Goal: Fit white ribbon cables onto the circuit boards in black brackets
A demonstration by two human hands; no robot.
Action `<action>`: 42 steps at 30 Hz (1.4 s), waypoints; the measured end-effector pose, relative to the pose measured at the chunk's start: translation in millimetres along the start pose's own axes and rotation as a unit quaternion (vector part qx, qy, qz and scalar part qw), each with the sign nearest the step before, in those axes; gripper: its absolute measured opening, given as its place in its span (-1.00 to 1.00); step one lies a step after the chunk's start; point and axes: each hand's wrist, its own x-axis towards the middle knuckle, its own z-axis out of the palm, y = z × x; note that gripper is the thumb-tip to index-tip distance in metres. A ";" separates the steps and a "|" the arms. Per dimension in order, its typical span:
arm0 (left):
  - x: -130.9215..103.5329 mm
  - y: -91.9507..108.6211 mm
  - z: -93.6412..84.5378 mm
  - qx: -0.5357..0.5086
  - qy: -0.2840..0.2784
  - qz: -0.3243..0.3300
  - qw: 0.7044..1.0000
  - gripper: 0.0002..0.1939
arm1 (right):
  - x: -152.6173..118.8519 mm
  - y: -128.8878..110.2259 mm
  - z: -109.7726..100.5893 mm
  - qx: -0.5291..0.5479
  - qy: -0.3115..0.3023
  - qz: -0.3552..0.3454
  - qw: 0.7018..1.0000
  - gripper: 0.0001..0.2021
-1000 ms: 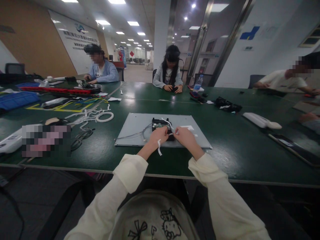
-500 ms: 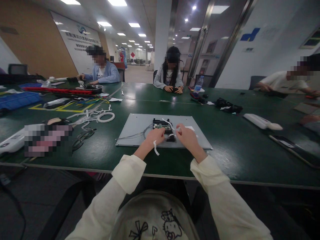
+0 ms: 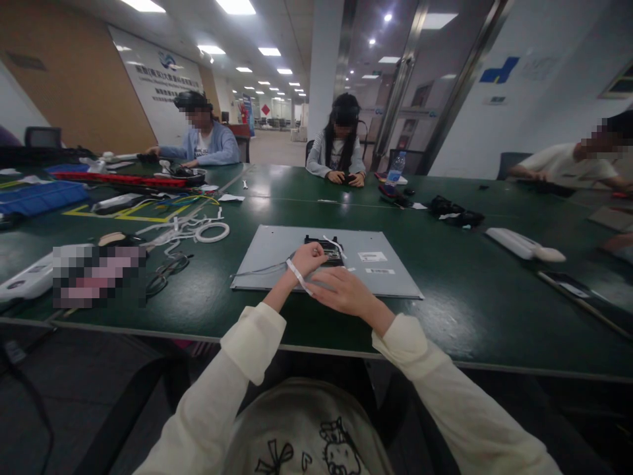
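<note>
1. Broadly, a long green table (image 3: 465, 290) — spread wide across the room, with other people seated along its far edge.
2. Flat on that table, a grey metal panel (image 3: 395, 274), directly ahead of both cream sleeves.
3. Left of the panel, a coil of white tape (image 3: 211, 231) amid loose white strips and cables.
4. Right of the panel and well apart, a white oblong device (image 3: 523, 243).
5. Left hand (image 3: 307, 256) at the panel's near middle, fingers curled over the black circuit module (image 3: 327, 249); grasp or mere touch cannot be told.
6. Right hand (image 3: 341, 293) over the panel's near edge, reaching across to the left wrist, fingers laid out flat, released.
7. White strip (image 3: 298, 275) — draped over the left wrist, right fingertips touching its lower end.
</note>
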 end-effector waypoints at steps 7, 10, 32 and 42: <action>3.9 -7.2 2.3 -0.001 0.022 -0.002 1.000 -0.87 | -0.5 -0.4 -2.7 0.011 0.036 0.010 0.999 -0.82; 8.9 -14.0 -7.0 0.029 0.075 -0.006 0.997 -0.87 | -1.2 1.2 -3.1 0.041 0.069 0.050 0.996 -0.84; -8.4 -44.2 -75.3 0.294 -0.054 0.083 0.951 -0.71 | 47.0 52.8 47.4 -0.054 -0.062 0.149 0.985 -0.82; -7.3 -55.9 -74.5 0.304 -0.040 0.108 0.946 -0.61 | 56.3 42.0 60.9 -0.052 -0.100 0.168 0.979 -0.82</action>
